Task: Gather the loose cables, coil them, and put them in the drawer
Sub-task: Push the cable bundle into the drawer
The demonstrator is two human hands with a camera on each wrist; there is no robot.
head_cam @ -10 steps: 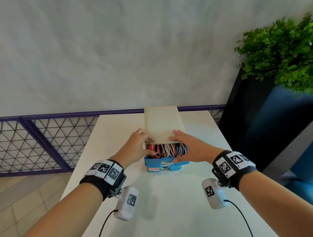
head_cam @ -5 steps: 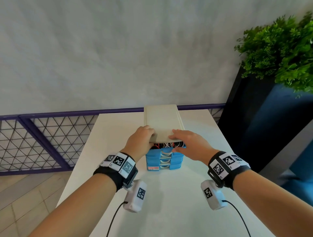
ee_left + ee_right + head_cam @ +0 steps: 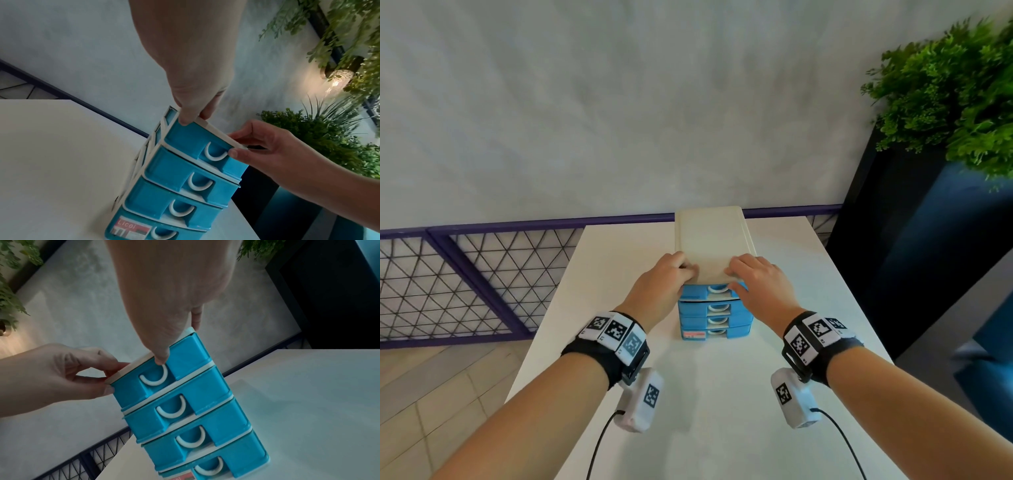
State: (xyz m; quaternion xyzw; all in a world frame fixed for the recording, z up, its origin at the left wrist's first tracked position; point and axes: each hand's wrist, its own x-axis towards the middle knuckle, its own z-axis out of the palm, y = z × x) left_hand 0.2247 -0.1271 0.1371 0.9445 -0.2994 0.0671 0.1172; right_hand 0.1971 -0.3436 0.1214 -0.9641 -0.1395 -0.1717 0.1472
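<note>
A small drawer unit (image 3: pixel 710 240) with a cream top and blue drawers stands at the far middle of the white table (image 3: pixel 722 394). Its top drawer (image 3: pixel 714 291) sits fully in, so no cables show in any view. My left hand (image 3: pixel 674 274) grips the unit's front left corner, fingers curled on the top and thumb on the drawer front (image 3: pixel 191 139). My right hand (image 3: pixel 753 274) holds the front right edge the same way, its thumb beside the white handle (image 3: pixel 156 374).
A dark planter (image 3: pixel 911 240) with a green plant (image 3: pixel 945 96) stands right of the table. A purple mesh railing (image 3: pixel 465 274) runs behind and to the left. Behind the unit is a grey wall.
The top drawer, open with coloured cables showing a second ago, has slid fully into the unit. Both hands moved away from me with it and now sit at the unit's front top edge.
</note>
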